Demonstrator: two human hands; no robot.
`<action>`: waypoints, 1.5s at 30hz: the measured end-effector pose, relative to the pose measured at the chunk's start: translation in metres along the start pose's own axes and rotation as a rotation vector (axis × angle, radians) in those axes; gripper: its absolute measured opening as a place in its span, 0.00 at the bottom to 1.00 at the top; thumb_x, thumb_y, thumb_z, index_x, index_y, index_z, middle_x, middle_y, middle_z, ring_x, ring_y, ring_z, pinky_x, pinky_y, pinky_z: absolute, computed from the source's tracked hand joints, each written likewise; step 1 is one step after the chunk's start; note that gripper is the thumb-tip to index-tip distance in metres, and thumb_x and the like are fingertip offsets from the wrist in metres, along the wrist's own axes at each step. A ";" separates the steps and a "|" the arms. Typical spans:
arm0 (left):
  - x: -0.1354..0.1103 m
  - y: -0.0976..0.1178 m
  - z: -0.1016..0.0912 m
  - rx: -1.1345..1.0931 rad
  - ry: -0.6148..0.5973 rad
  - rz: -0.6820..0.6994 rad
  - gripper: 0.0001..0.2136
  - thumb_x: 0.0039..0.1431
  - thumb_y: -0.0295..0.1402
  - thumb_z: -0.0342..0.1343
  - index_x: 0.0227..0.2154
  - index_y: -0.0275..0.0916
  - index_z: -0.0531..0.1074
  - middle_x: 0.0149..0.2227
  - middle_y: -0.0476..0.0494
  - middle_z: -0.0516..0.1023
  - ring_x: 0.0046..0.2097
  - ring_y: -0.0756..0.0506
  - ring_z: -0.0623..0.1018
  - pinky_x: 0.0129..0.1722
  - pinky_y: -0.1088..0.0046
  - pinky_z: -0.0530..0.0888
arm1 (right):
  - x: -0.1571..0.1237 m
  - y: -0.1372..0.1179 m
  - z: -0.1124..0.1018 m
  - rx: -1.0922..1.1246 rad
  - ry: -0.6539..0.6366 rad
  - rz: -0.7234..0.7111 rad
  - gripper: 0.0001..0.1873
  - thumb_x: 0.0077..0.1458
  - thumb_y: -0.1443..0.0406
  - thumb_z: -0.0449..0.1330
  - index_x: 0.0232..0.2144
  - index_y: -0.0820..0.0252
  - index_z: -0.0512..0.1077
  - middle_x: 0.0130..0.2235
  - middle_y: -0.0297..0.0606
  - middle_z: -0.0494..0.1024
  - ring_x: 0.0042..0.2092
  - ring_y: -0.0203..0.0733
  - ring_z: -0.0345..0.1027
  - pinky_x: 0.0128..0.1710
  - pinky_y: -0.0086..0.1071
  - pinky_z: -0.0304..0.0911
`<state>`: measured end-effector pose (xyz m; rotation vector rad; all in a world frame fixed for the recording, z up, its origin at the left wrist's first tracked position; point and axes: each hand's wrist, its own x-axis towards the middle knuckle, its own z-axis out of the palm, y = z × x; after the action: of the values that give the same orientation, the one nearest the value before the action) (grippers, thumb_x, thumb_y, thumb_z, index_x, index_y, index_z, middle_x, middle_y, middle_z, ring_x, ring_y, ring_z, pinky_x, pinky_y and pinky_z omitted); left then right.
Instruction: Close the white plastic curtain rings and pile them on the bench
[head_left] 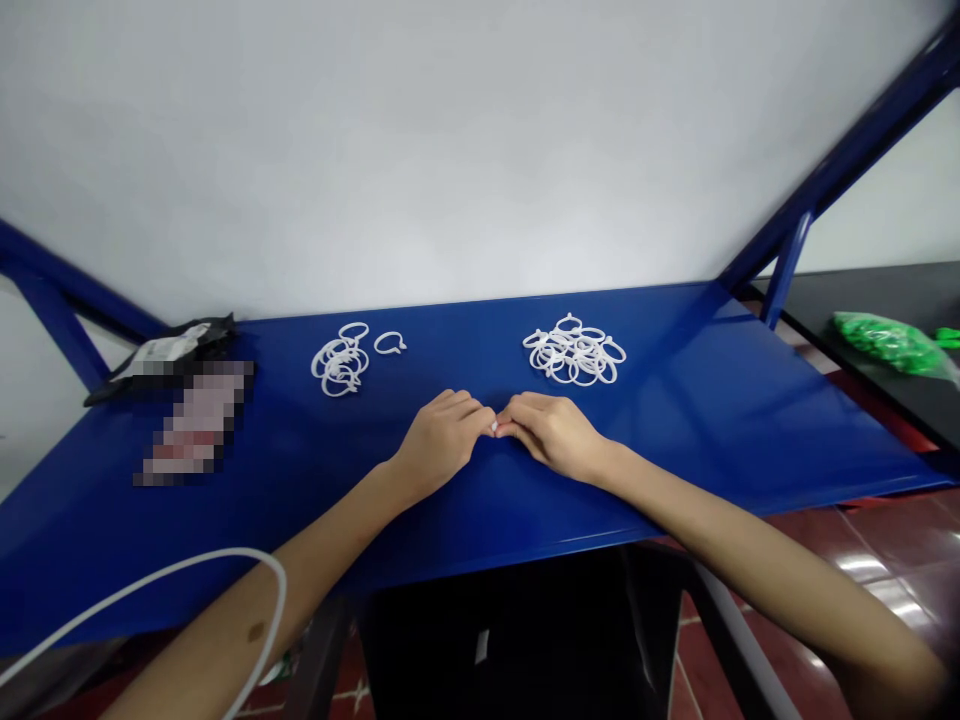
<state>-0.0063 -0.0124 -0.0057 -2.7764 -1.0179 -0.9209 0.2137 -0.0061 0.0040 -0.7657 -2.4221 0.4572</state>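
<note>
The place was a workshop: a blue steel bench (675, 420) with angled braces (840, 165) stood against a bare wall (450, 150).

Head view only, worn up top, facing forward and down. Blue surface (712, 430) close below, white wall (450, 150) dead ahead. Left hand (439, 440), right hand (555, 435) near, centre frame, arms entering from bottom edge.

Black packet (169, 350) far L, green bag (889, 340) far R.
</note>
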 end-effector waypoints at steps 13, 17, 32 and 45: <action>0.003 -0.060 -0.015 0.289 -0.016 -0.471 0.19 0.68 0.36 0.51 0.58 0.35 0.69 0.56 0.32 0.75 0.57 0.32 0.70 0.56 0.50 0.68 | 0.000 0.046 -0.055 -0.382 0.207 0.295 0.17 0.70 0.57 0.51 0.40 0.57 0.78 0.40 0.43 0.80 0.42 0.47 0.72 0.40 0.38 0.66; -0.008 -0.088 -0.011 0.437 -0.085 -0.563 0.19 0.66 0.36 0.50 0.56 0.32 0.71 0.54 0.27 0.76 0.55 0.27 0.69 0.52 0.45 0.67 | -0.010 0.068 -0.070 -0.483 0.166 0.418 0.17 0.69 0.57 0.53 0.39 0.58 0.80 0.41 0.44 0.77 0.38 0.44 0.70 0.35 0.36 0.64; -0.004 -0.071 -0.017 0.261 -0.088 -0.523 0.08 0.65 0.30 0.53 0.42 0.41 0.76 0.40 0.39 0.81 0.47 0.34 0.72 0.46 0.55 0.64 | -0.012 0.064 -0.079 -0.552 0.134 0.451 0.12 0.67 0.60 0.56 0.38 0.57 0.78 0.38 0.43 0.77 0.40 0.47 0.70 0.35 0.37 0.63; 0.019 0.006 -0.023 -0.468 -0.004 -0.392 0.11 0.68 0.32 0.51 0.50 0.42 0.72 0.40 0.47 0.80 0.40 0.48 0.79 0.43 0.69 0.75 | 0.010 0.004 -0.017 0.123 0.052 0.127 0.09 0.66 0.61 0.58 0.44 0.57 0.76 0.42 0.39 0.80 0.37 0.38 0.72 0.39 0.33 0.68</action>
<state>-0.0030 -0.0120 0.0241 -2.9863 -1.5652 -1.3545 0.2191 0.0055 0.0196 -0.8700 -2.2821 0.6225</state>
